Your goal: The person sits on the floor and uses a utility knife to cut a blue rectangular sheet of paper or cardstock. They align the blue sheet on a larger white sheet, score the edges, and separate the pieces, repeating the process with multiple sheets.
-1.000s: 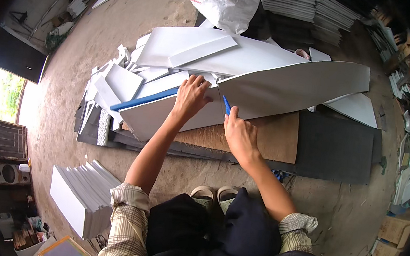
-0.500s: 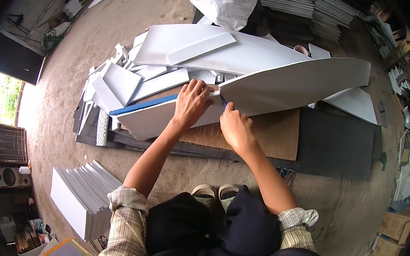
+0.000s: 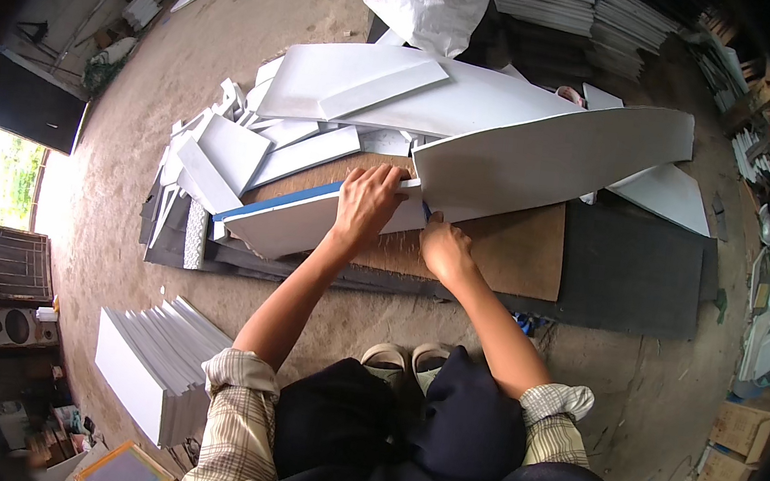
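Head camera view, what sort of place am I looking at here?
Probably a workshop, judging by the stack of white sheets on the floor, the heap of loose white pieces, and the slim blue tool in the right hand.

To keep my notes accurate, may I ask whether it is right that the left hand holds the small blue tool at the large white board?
Not quite: the head view shows that the right hand holds the small blue tool at the large white board.
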A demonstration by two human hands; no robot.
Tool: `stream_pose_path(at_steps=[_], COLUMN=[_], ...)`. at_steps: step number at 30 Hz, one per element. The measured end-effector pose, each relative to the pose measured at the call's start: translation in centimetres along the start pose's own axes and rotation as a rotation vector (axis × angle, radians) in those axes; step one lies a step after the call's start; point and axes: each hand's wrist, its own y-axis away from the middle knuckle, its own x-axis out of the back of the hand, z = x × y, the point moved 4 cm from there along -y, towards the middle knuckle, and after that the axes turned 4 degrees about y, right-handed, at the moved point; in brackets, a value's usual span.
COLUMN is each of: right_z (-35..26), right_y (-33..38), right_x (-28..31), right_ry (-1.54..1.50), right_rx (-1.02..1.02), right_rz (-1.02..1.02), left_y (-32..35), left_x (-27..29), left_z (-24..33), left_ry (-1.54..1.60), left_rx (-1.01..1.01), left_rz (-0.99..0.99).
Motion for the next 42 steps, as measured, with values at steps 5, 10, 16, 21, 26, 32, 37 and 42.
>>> stream_pose_path(at_steps=[5,10,16,21,26,32,37,42], right_z=[2.2,3.6,6.1,8.8,10.9,3.5,-3.9,-7.2], right_y=[1.1,5.2,8.8,4.2,-1.7,-4.7,-15.6,-20.6], right_x=[-4.5,-5.6,-2.8,1.5,-1.0,1.6,1.1,-1.2], right_ry=[0.136,0.061,-0.088,-0.175,-0.13,0.069,-0.513,-0.196], right_rx=[0.087,0.009,-0.003,-0.005,0.108,0.259,0.259,0.151], right_rz=[-0.036,-0.05,0.031,0.306,0.416,0.532,0.19,0.102], left_y=[-0.3,-0.4,-0.1,3.2,9.1,16.6,14.7,13.2], left_x=[0.0,-0.2,2.9,6.1,5.1,3.9,2.5,0.2], left_z=[0.1,-0.7,-1.4,-6.3,-13.3,-20.6,-28.2,-30.4], left_ry=[-0.053,0.0,-0.112,-0.039,0.122,0.169,0.304,0.309], left_rx=[0.013,-0.007,0.047,0.304,0.612,0.868,0.81,0.85], left_rz=[0.004,0.024,0.145,0.36,0.471,0.505,0.485,0.36])
